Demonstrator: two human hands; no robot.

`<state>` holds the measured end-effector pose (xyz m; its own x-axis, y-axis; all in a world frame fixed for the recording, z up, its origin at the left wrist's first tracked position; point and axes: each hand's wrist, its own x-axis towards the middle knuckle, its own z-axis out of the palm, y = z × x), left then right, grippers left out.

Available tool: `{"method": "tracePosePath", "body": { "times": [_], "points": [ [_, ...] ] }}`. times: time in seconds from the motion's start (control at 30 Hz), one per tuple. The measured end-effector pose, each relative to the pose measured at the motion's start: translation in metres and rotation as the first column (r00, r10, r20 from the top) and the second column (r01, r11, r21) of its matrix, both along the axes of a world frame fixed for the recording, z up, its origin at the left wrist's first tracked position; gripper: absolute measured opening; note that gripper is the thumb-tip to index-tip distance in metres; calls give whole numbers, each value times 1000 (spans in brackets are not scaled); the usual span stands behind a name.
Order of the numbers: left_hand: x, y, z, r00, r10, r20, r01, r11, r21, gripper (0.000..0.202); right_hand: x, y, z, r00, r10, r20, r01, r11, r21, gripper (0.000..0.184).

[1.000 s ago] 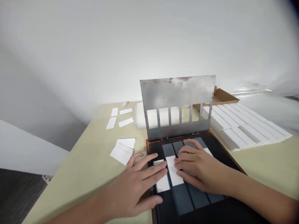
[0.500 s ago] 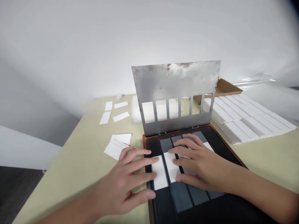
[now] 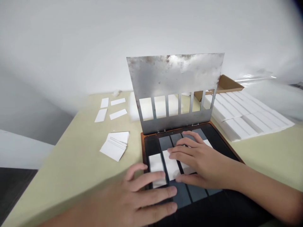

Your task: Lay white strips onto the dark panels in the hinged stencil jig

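A dark tray (image 3: 219, 138) with a brown rim lies in front of me, its slotted metal lid (image 3: 175, 78) standing upright at the back. Grey strips run along the tray, and white cards (image 3: 155, 164) lie across them. My right hand (image 3: 199, 160) lies flat with fingers spread on the cards in the middle. My left hand (image 3: 139, 198) rests open at the tray's near left edge, fingertips touching the lower end of the leftmost card.
A fanned stack of white cards (image 3: 115, 145) lies on the beige table (image 3: 71, 164) left of the tray, with three loose cards (image 3: 110, 108) farther back. White foam blocks (image 3: 243, 116) and a cardboard box (image 3: 228, 83) sit at the right.
My left hand has slid back toward me and lower across the tray's left edge. The right hand stays on the cards. The view has shifted, so the tray sits higher and more leftward.
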<state>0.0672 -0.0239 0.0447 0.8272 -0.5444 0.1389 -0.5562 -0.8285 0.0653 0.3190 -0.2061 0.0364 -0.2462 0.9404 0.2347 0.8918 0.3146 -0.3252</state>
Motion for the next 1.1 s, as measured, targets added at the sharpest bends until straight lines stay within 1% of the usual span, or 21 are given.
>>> {"method": "tracePosePath", "body": {
  "times": [0.07, 0.13, 0.4, 0.63, 0.7, 0.8, 0.9, 1.1],
  "points": [
    [1, -5, 5, 999, -36, -3, 36, 998, 49, 58, -1, 1, 1, 1000, 0, -8, 0, 1000, 6, 42],
    [1, -7, 7, 999, -45, 9, 44, 998, 52, 56, -1, 1, 1, 1000, -2, -7, 2, 1000, 12, 43],
    [1, -5, 1, 997, -44, -57, 51, 991, 125, 62, -1, 0, 0, 1000, 10, 30, -11, 1000, 22, 41],
    [-1, -6, 5, 998, -33, -59, 39, 995, 91, 63, -1, 1, 2, 999, 3, 39, -3, 1000, -3, 35],
    [-1, -7, 5, 997, -35, -70, 42, 995, 92, 65, -1, 1, 2, 999, -3, 51, 3, 1000, 0, 35],
    [-1, -7, 3, 998, -29, -64, 33, 998, 61, 67, -1, 0, 0, 998, -4, 64, 4, 1000, 0, 36],
    [0, -7, 3, 998, -20, -58, 22, 999, 34, 66, -1, 0, -1, 998, -5, 57, 6, 1000, -9, 35],
    [0, -8, 4, 995, -31, -91, 38, 997, 70, 65, -1, -1, -2, 999, -11, 50, 11, 1000, -5, 33]
  ]
}}
